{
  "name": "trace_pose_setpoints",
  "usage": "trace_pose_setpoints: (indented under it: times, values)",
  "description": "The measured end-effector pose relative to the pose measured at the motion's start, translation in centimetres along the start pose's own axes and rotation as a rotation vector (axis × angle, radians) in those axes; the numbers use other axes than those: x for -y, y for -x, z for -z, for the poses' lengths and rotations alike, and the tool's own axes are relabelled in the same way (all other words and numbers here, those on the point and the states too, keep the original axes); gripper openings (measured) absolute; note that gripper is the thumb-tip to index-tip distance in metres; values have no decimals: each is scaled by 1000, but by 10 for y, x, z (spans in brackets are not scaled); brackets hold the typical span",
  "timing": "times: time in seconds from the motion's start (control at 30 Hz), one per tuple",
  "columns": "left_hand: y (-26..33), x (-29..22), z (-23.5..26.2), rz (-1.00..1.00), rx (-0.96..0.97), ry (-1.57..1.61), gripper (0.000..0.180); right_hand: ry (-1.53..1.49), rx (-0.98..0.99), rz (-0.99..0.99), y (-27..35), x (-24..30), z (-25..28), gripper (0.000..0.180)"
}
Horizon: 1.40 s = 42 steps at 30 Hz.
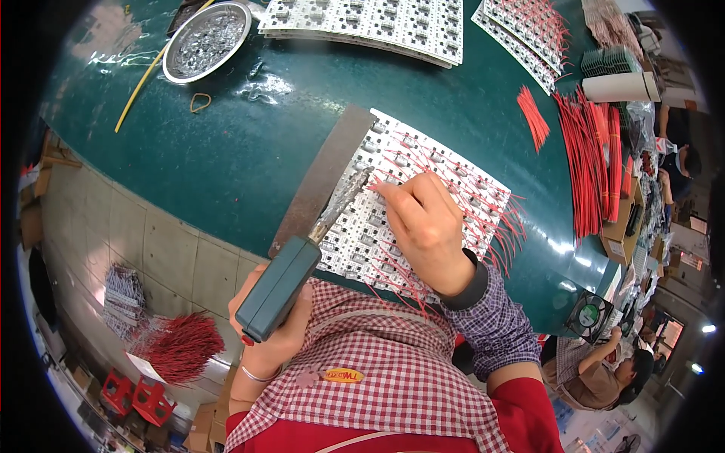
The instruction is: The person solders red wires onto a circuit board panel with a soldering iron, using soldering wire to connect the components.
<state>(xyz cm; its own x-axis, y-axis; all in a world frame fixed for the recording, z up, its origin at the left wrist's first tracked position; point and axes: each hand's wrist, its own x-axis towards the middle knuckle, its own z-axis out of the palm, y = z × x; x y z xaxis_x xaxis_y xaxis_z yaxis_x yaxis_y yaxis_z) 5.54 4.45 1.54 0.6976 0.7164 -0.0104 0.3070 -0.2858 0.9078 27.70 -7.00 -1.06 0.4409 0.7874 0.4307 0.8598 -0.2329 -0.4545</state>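
Note:
My left hand point(291, 328) is wrapped round the dark green body of a soldering gun point(278, 291). Its long metal tip reaches over a white panel of small circuit boards point(349, 253). At the tip's end my right hand point(427, 230) pinches a thin red wire point(375, 184) against the panel; the fingers partly hide it. Many red wires point(507, 232) trail from boards on the panel's right side and toward its near edge. A flat brown metal bar point(321, 177) lies along the panel's left edge.
A metal bowl of small silvery parts point(205, 44) stands far left beside a yellow stick point(140, 90). Stacked white panels point(362, 23) lie at the back. Bundles of red wire point(585, 166) and a small fan point(589, 313) are at right. Another person point(604, 374) works there.

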Motion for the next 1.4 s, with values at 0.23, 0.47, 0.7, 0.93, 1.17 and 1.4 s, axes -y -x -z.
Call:
trace_pose_setpoints:
  times: [0.23,0.47,0.7,0.93,1.17,1.4]
  values:
    - [2,-2,-1,39,-11,41,21,-4,-40,17,-3,1,3,30]
    - [7,1,1,-7,-11,30,21,-28,-11,15,-2,1,4,31]
    - [7,0,4,-10,35,-11,19,-22,6,11,0,0,3,29]
    - [5,-2,3,-30,39,-43,17,-20,19,7,0,0,3,31]
    - [3,-7,2,-54,18,-64,16,-5,31,8,1,1,4,29]
    - [17,9,6,-24,0,-7,17,20,28,15,1,1,3,24]
